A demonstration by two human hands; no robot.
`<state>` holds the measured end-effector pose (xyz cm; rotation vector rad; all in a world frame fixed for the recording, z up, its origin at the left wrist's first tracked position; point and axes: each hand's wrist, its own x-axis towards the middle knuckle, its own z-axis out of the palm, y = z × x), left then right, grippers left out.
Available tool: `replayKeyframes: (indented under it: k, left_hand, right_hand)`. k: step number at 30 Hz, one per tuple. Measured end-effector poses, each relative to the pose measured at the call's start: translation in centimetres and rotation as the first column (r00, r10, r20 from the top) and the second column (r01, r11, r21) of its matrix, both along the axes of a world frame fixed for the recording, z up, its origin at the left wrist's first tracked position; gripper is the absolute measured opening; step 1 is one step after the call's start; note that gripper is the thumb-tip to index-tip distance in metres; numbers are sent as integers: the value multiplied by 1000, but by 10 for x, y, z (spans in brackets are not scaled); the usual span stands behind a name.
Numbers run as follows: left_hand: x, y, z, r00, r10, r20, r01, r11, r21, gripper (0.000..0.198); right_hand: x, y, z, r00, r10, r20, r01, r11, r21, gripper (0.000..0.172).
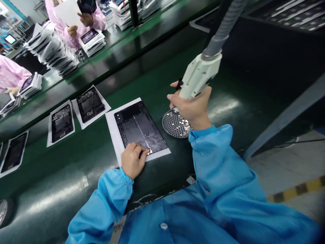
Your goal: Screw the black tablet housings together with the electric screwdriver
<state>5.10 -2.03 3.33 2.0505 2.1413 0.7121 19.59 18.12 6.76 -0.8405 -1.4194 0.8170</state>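
Your left hand [132, 159], fingers curled, presses the near edge of the black panel [139, 130], whose long axis runs far-left to near-right. Your right hand [193, 108] grips the screwdriver [200, 76], which points down at the screw dish [174, 125].

The left hand [132, 159] is lying palm down, fingers curled and fingertips pressing downward, its blue-sleeved arm bending in from below. The right hand [192, 107] is reaching farther forward, fingers wrapping in a closed grip, forearm stretching out.
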Motion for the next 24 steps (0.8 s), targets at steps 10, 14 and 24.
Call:
replayKeyframes:
  k: [10,14,24]
  left_hand:
    - [-13,-8,3,945,-246,-214,267,961,72,17]
    - [-19,18,-5,961,-188,-201,217,968,130,16]
    - [-19,36,-16,989,-79,-124,90,992,84,18]
  right_hand:
    - [-8,-16,10,995,33,-96,-38,998,-43,15]
    - [-21,-34,13,976,148,-159,-164,982,-97,14]
    - [-53,-75,8,916,382,-119,-400,891,-214,12]
